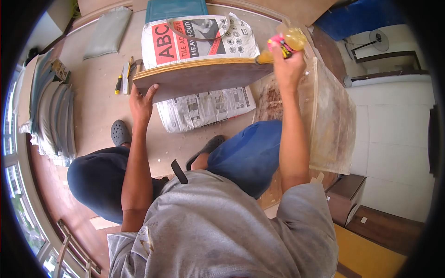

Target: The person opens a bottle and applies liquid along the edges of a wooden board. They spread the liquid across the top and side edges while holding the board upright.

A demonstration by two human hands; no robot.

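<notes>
A plywood board [204, 79] with a dark face stands on its long edge, its layered top edge turned up towards me. My left hand [143, 103] is closed on the board's left end, with the thumb on the dark face. In my right hand [289, 69] is a squeeze bottle of yellowish glue [294, 40] with a pink and black label. The bottle is tipped over, and its nozzle end is at the right end of the board's top edge; whether glue is coming out is too small to tell.
Printed white tile adhesive bags [204, 109] lie around the board. A curved thin strip [185, 36] rests on top. Left are a yellow-handled tool [118, 84] and stacked bags [53, 111]. A stained panel [336, 125] lies right. Brown boxes [345, 197] stand behind it.
</notes>
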